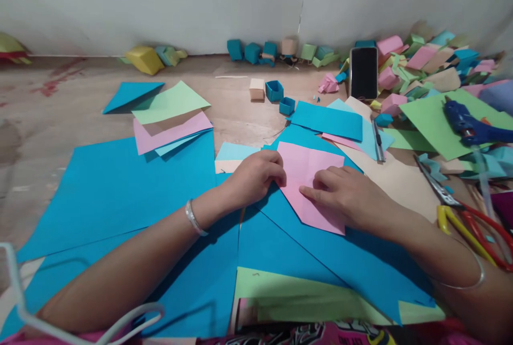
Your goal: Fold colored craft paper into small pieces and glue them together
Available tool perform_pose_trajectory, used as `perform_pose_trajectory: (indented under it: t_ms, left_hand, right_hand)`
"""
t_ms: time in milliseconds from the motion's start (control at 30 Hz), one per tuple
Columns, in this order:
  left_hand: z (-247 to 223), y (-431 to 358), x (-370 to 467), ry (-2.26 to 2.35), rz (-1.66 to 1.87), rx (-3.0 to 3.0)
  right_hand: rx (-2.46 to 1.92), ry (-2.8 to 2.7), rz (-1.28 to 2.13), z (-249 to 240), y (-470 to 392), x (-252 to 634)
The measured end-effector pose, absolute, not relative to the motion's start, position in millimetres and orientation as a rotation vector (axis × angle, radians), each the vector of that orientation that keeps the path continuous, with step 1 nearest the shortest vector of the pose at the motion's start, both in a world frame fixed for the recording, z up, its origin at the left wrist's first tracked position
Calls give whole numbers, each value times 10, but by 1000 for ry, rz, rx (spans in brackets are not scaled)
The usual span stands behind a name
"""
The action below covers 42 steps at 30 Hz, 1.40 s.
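A pink sheet of paper [310,161] with faint creases and one corner at its lower left folded or cut slantwise lies on blue sheets of paper [288,251]. My left hand [264,174] is closed at the sheet's left edge, fingers curled over and pinching it. Over the sheet's right half is my right hand [344,195]; its index fingertip presses on the pink surface while the other fingers are curled in. Part of the sheet's right side is hidden by that hand.
Scissors [452,201], a glue gun [473,126], a craft knife [377,142] and a phone [363,73] are on the right, near heaped folded paper pieces [433,62]. Small paper boxes [274,90] stand behind. Folded sheets [172,104] lie back left; a white wire-like frame [24,302] is front left.
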<state>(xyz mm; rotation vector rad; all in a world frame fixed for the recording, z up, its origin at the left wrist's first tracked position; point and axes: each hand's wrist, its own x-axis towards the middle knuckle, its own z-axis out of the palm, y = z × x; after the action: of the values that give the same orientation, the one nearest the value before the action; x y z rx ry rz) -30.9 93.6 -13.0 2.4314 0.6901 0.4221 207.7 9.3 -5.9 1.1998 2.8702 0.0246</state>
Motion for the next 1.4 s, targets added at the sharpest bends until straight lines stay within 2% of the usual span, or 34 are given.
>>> perform_pose_trajectory:
  t_ms: [267,500,900,1200,1400]
  left_hand:
    - [-96,761,-160,899,159,2666]
    - [-137,722,-213,865,189,2643]
    - [-57,513,-124,1149,162,2605]
    - [67,564,-252,900,44,2542]
    - [17,473,-116,1188,84,2587]
  right_hand:
    - [1211,2886,-4,-65,84,2072]
    - [1205,2902,19,-75,82,2076]
    - [1216,2904,17,-79,79,2070]
    - [1217,2875,22,-77,77,2077]
    - [1243,2900,-7,-56,75,2063]
